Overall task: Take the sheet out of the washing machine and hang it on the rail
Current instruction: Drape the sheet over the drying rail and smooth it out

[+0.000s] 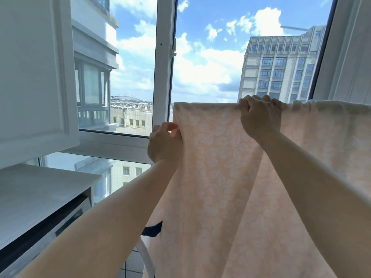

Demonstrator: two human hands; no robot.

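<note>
Peach sheet [230, 177] draped high before the window [162, 57]. My right hand [261, 115] grips its top fold; my left hand [164, 141] pinches the side edge.

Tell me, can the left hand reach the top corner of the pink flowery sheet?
Probably yes. The left hand already pinches the side edge of the pale pink flower-patterned sheet just below that corner, and nothing lies between them.

A pale peach sheet [220, 167] with a faint leaf pattern hangs before the window [163, 63]. The right hand [260, 115] grips its top fold; the left hand [164, 142] pinches its left edge. A white cupboard [34, 73] stands left.
</note>
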